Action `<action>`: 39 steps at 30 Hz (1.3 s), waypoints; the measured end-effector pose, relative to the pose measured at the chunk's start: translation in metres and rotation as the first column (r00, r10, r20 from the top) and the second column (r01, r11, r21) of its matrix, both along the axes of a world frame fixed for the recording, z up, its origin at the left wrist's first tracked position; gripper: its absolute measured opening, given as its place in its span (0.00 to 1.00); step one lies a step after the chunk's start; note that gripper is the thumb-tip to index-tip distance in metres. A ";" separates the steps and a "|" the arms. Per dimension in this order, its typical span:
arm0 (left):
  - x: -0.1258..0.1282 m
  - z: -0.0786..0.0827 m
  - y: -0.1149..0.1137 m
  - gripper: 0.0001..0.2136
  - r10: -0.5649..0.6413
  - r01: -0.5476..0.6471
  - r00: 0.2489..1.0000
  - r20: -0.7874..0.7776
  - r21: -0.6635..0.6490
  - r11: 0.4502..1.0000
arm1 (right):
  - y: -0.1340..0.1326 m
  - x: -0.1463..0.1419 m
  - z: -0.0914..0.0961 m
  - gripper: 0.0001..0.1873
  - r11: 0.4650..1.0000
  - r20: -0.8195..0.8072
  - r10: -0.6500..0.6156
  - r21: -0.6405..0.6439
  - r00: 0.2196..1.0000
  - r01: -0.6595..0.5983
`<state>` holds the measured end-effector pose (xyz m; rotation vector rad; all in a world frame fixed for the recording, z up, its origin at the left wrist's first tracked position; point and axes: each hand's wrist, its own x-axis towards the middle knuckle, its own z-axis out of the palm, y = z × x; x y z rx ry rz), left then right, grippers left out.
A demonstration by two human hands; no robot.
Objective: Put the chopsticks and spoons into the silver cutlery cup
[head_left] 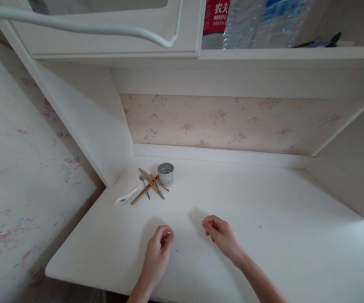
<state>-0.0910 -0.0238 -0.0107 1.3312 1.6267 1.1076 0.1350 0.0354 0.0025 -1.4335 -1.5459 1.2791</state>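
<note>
My left hand (160, 246) hovers over the front of the white desk, its fingers curled in to the thumb with nothing visible in them. My right hand (218, 229) is a little further right, loosely closed and likewise holding nothing that shows. Beyond my left hand lies a loose pile: wooden chopsticks (144, 192), a small metal spoon (145, 185) and a pen-like stick with a dark tip (161, 195). A white ceramic spoon (127, 197) with a blue mark rests left of them. Behind the pile stands a grey metal cup (166, 179), upright. Neither hand touches these things.
The white desk (248, 198) has a side panel (84, 105) at the left and another at the right. Overhead, a shelf (279, 53) holds plastic bottles (243, 23) and a red-labelled pack (215, 17). A white cable (90, 28) hangs across the upper left.
</note>
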 end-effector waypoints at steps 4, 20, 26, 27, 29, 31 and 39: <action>0.015 -0.002 0.012 0.16 -0.118 0.118 0.993 -0.029 -0.006 0.993 | -0.029 0.040 -0.017 0.24 0.981 0.116 -0.193 0.061 0.974 0.186; 0.024 -0.012 0.005 0.16 -0.175 0.190 0.948 -0.267 0.033 0.981 | -0.044 0.040 -0.028 0.22 0.976 0.552 -0.164 0.212 0.818 0.052; 0.024 -0.011 0.007 0.15 -0.192 0.210 0.939 -0.284 0.035 0.977 | -0.045 0.040 -0.026 0.23 0.977 0.572 -0.152 0.210 0.806 0.035; 0.024 -0.011 0.007 0.15 -0.193 0.211 0.938 -0.288 0.034 0.977 | -0.045 0.040 -0.026 0.22 0.977 0.573 -0.151 0.212 0.806 0.032; 0.024 -0.012 0.007 0.16 -0.197 0.217 0.933 -0.302 0.032 0.976 | -0.045 0.040 -0.027 0.23 0.977 0.585 -0.148 0.213 0.797 0.025; 0.023 -0.013 0.007 0.16 -0.199 0.221 0.927 -0.318 0.033 0.975 | -0.045 0.040 -0.027 0.23 0.979 0.608 -0.142 0.205 0.781 0.018; 0.023 -0.015 0.008 0.17 -0.209 0.235 0.915 -0.346 0.035 0.971 | -0.046 0.039 -0.025 0.24 0.979 0.662 -0.133 0.204 0.738 -0.007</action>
